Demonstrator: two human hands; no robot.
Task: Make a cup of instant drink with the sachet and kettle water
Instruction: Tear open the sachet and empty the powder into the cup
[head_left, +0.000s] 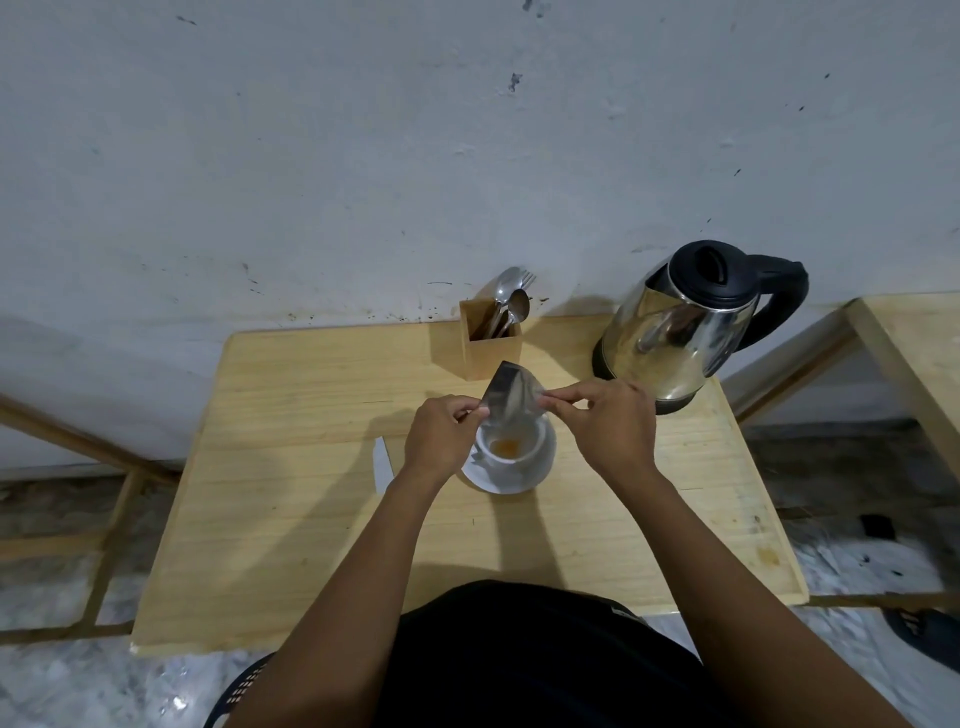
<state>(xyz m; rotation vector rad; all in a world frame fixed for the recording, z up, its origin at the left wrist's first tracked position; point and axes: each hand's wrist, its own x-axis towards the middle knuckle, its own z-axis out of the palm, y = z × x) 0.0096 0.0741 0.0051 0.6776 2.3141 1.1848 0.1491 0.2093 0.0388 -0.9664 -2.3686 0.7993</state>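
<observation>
From the head camera, looking down, a silver sachet (511, 397) is held upside down over a white cup (514, 451), its opening pointing into the cup. The left hand (441, 436) pinches the sachet's left edge between thumb and fingertips, and the right hand (608, 421) pinches its right edge the same way, the other fingers curled in. A small heap of orange-brown powder (508, 446) lies at the bottom of the cup. The cup stands on a white saucer (540, 475) near the middle of a pale wooden table (291, 519). Just left of the saucer, flat on the table, lies a thin whitish strip (382, 465), possibly a torn piece of the sachet, though it is too small to tell. A steel kettle (675, 332) with a black lid and handle stands at the far right corner of the table, well clear of the cup. A wooden holder (491, 345) with spoons and a fork stands at the far edge, behind the sachet, against a scuffed white wall (363, 156).
</observation>
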